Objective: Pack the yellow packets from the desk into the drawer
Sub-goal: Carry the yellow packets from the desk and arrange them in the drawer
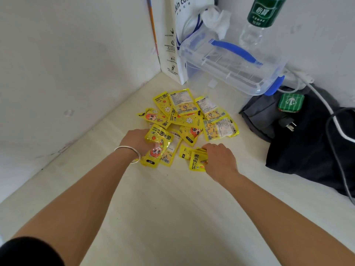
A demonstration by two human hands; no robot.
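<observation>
Here, yellow packets (189, 116) heaped beyond, both hands (221, 158) gripping some

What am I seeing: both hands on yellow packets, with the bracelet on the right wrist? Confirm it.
Not quite. The head view shows the bracelet on the left wrist, not the right. The rest holds: the left hand and the right hand are both on yellow packets.

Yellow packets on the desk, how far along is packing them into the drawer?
Nothing looks packed yet; no drawer is in view. In hand: the left hand grips a yellow packet, and the right hand gathers a small stack of packets. Left to do: the pile of packets spread across the desk in front of the clear storage box.
</observation>
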